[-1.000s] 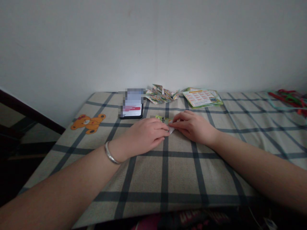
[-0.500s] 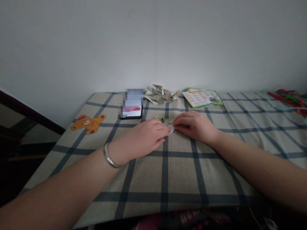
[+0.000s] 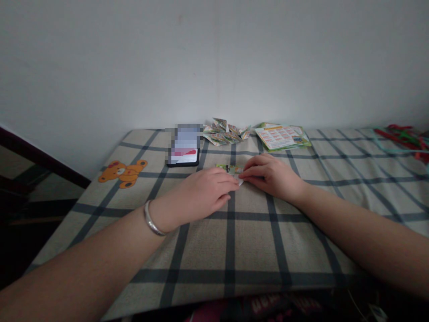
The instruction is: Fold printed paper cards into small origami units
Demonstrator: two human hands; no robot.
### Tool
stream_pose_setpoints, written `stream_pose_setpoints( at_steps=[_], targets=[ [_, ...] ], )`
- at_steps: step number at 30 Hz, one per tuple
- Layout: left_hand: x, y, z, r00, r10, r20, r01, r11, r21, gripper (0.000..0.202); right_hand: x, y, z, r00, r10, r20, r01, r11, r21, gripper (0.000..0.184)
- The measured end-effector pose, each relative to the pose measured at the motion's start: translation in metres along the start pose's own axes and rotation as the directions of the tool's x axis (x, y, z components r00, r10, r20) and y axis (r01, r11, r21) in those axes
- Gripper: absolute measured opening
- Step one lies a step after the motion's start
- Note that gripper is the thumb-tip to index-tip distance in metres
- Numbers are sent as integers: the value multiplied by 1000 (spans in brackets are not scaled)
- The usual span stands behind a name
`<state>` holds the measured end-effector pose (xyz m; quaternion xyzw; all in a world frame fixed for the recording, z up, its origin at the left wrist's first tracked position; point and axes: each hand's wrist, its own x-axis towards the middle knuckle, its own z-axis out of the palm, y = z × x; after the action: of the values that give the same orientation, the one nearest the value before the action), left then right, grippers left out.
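A small piece of printed paper [image 3: 231,169], green and coloured on top with a white part below, lies on the checked tablecloth between my hands. My left hand [image 3: 209,190], with a silver bangle on its wrist, rests over the paper's left side, its fingers stretched and pressed down together. From the right, my right hand [image 3: 273,174] pinches the white right corner between thumb and fingertips. The fingertips of both hands almost meet there. Much of the paper is hidden beneath my left fingers.
A phone [image 3: 184,145] with a lit screen lies behind my left hand. Folded paper pieces [image 3: 224,134] sit by the wall, beside a stack of printed sheets [image 3: 279,137]. An orange bear cutout [image 3: 124,173] lies left; red and green strips [image 3: 402,137] lie far right.
My right fingertips have shifted slightly at the paper's corner, and the white part lies a little flatter. My left hand stays almost where it was.
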<state>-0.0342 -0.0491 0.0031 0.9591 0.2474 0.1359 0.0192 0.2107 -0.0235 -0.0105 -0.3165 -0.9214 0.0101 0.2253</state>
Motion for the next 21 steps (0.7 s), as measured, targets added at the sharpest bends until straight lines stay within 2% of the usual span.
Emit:
stream_pose_setpoints(
  at_steps=[10,17,21],
  targets=[
    [3,4,-3,999,-44,21,44,999,5,29,-4,-7,-5,1000,-5,11,5,1000,-23,21],
    [2,7,-6,998,-48,46,48,999,13,25,-4,-16,-15,982,-167,87,179,972,-150,23],
    [4,7,-7,997,-46,59,45,999,30,23,-4,-20,-14,978,-145,149,169,972,-164,22]
  ],
)
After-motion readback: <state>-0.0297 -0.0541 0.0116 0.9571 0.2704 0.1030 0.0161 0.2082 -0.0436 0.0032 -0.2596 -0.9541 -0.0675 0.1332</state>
